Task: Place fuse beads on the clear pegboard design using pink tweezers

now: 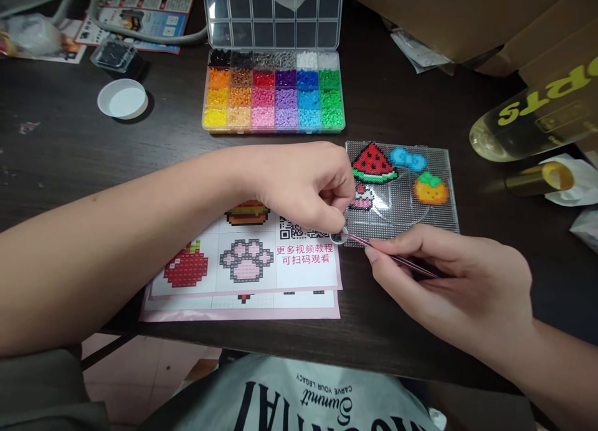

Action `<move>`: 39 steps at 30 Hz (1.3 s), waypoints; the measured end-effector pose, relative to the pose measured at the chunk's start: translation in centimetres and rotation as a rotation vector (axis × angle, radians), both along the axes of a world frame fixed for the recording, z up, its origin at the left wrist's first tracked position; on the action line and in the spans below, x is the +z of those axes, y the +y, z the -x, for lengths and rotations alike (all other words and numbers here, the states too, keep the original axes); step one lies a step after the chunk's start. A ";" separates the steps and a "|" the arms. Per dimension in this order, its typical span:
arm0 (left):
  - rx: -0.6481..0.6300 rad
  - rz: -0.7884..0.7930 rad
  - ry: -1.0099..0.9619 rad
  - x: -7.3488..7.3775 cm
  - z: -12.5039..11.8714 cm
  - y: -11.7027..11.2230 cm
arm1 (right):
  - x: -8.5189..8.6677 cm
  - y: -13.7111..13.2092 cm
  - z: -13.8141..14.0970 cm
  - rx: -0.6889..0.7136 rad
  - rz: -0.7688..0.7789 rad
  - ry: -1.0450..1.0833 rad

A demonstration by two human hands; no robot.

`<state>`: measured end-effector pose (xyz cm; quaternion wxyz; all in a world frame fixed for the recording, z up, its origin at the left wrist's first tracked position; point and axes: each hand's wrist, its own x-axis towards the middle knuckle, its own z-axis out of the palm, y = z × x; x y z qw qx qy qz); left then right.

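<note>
My left hand [303, 185] is curled into a loose fist over the pattern sheets [247, 263], its fingertips pinching something small at the near left corner of the clear pegboard [439, 222]. My right hand [448, 281] pinches thin pink tweezers [397, 256] whose tip points left to a small round clear piece [338, 236] just under the left fingers. On the pegboard lie bead pictures: a watermelon slice [372, 163], a blue bow [408, 159], an orange fruit [430, 190] and a small pink and white shape [362, 199].
A bead box [273, 91] with many coloured compartments stands open at the back centre. A white lid [123, 99] and a small black container [114, 54] lie at the back left. At right lie a clear bottle [537, 116], a gold tube [539, 177] and cardboard boxes [467, 14].
</note>
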<state>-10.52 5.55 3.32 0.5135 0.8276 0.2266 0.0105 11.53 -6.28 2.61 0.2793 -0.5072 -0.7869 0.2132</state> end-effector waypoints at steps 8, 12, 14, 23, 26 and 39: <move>-0.002 -0.005 0.008 0.1 0.1 0.0 | 0.2 -0.4 -0.4 -0.037 -0.005 0.016; 0.005 0.003 0.043 0.6 0.1 -0.2 | 0.4 -0.4 -0.6 -0.103 0.007 0.014; 0.019 0.017 0.057 0.7 0.1 -0.2 | 0.4 -0.3 -0.5 -0.119 0.008 0.010; 0.022 0.039 0.070 0.7 -0.1 -0.1 | -0.1 0.0 -0.5 -0.116 0.032 -0.026; 0.024 0.033 0.070 0.6 -0.1 -0.1 | 0.0 0.1 -0.6 -0.106 0.031 -0.017; 0.004 -0.010 0.069 1.0 -0.1 -0.1 | 0.0 -0.2 -0.7 -0.106 0.019 -0.025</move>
